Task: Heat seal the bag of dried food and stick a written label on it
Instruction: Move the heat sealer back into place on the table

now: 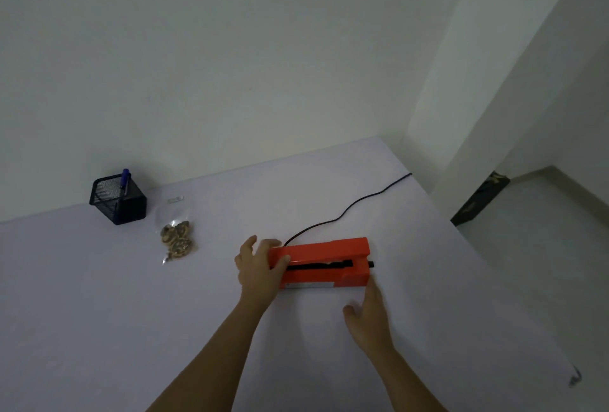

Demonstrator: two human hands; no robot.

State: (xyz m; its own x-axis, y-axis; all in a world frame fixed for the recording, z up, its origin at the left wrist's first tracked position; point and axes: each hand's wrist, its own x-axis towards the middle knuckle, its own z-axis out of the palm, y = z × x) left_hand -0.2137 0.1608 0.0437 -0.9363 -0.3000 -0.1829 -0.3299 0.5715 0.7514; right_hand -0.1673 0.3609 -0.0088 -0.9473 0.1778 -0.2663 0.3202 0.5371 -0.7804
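left hand point(260, 268) grips the orange sealer point(324, 263) by its left end, right hand point(369, 316) is flat and open, maybe touching the opposite corner

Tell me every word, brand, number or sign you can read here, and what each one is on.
No text can be read in this picture.
Silver strip along the front base of the orange sealer: may be a label, too blurred to read.
White tag at the top of the bag: too small to read.
Pen in the mesh holder: no writing shows.
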